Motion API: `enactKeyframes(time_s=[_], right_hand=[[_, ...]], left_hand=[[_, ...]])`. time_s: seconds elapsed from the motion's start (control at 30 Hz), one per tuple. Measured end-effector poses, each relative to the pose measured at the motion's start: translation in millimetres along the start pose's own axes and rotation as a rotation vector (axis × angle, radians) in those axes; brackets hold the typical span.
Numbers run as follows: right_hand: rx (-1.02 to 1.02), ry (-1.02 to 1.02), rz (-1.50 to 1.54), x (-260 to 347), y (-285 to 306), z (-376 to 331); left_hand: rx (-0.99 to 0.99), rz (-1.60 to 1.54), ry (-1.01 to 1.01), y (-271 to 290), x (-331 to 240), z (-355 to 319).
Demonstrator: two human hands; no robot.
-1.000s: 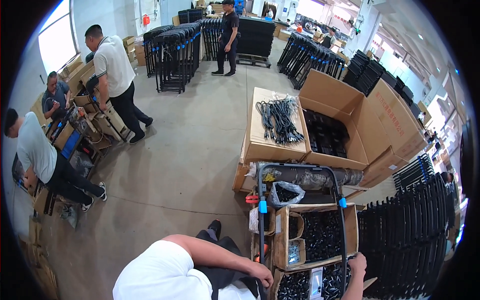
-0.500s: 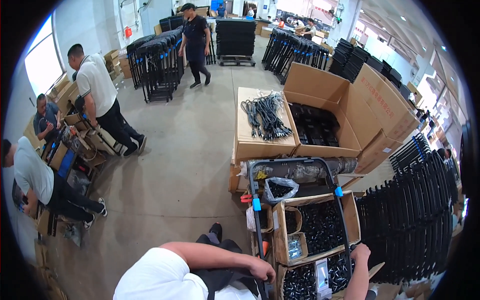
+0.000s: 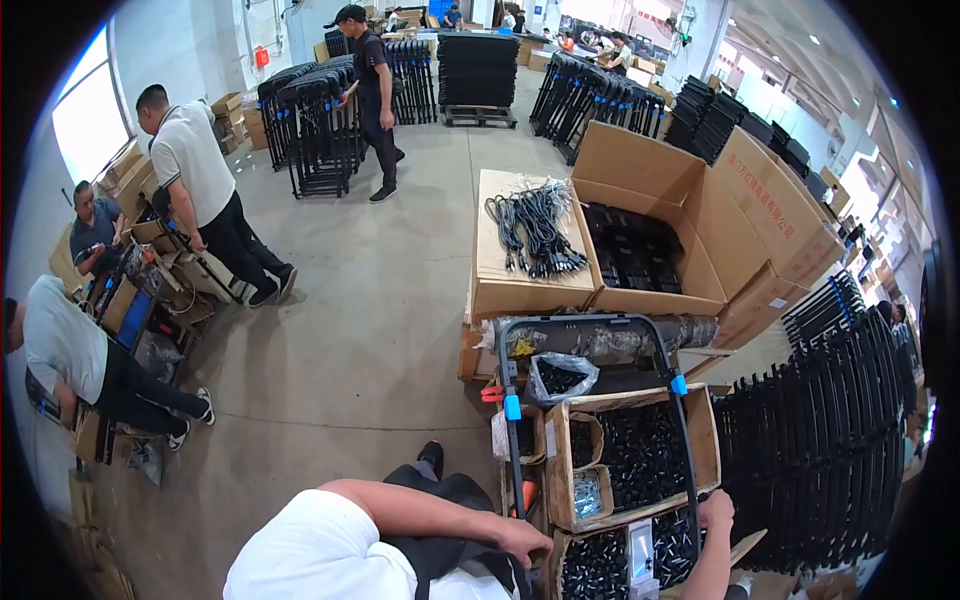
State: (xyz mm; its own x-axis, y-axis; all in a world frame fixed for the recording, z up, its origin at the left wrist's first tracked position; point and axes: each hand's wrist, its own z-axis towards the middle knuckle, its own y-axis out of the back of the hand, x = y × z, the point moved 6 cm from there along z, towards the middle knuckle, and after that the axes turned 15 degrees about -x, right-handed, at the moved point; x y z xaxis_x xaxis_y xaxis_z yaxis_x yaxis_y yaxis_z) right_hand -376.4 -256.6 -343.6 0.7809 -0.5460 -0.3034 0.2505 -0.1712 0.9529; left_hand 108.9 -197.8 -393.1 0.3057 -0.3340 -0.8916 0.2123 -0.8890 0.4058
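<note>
A black U-shaped tubular frame with blue clips lies over the parts boxes in front of me. My left hand is closed around the lower end of its left leg; the hand hides the fingertips. At the right leg's lower end, my right hand has its fingers curled against the tube. Beneath the frame, a cardboard box holds many small black parts and two smaller boxes, one with silvery hardware. Nearer me, black screws or bolts fill another box, with a clear-topped small case among them.
A plastic bag of black parts and red-handled pliers lie beyond. Cables rest on a carton beside an open carton. Stacked black frames stand right. People work at a left bench; another person stands farther back.
My hands stay at the frame's legs, the right one barely shifted. The person at the back has turned toward the rack of black frames and reaches a hand to it.
</note>
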Motion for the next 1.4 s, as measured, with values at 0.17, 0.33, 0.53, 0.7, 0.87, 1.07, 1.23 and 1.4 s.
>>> enactKeyframes(time_s=[0.17,0.33,0.53,0.7,0.87,1.07,1.23,1.4], right_hand=[[-0.093,0.024,0.001,12,18,0],[-0.051,0.051,-0.053,4,0,4],[-0.077,0.056,0.050,13,15,11],[0.191,0.137,-0.180,29,7,6],[0.079,0.024,-0.050,12,-3,4],[0.170,0.122,-0.191,16,0,3],[0.041,0.044,-0.092,18,-5,5],[-0.032,0.038,0.006,18,-6,4]], left_hand=[[-0.010,0.025,0.011,3,3,-3],[0.119,-0.116,0.007,3,0,-4],[0.142,-0.270,-0.011,-21,21,7],[0.118,-0.143,-0.025,1,0,-10],[0.092,-0.063,-0.063,5,-9,-10],[0.019,0.004,0.052,13,-7,-11],[0.006,0.003,0.039,10,-6,-16],[0.025,-0.012,0.029,6,-7,-17]])
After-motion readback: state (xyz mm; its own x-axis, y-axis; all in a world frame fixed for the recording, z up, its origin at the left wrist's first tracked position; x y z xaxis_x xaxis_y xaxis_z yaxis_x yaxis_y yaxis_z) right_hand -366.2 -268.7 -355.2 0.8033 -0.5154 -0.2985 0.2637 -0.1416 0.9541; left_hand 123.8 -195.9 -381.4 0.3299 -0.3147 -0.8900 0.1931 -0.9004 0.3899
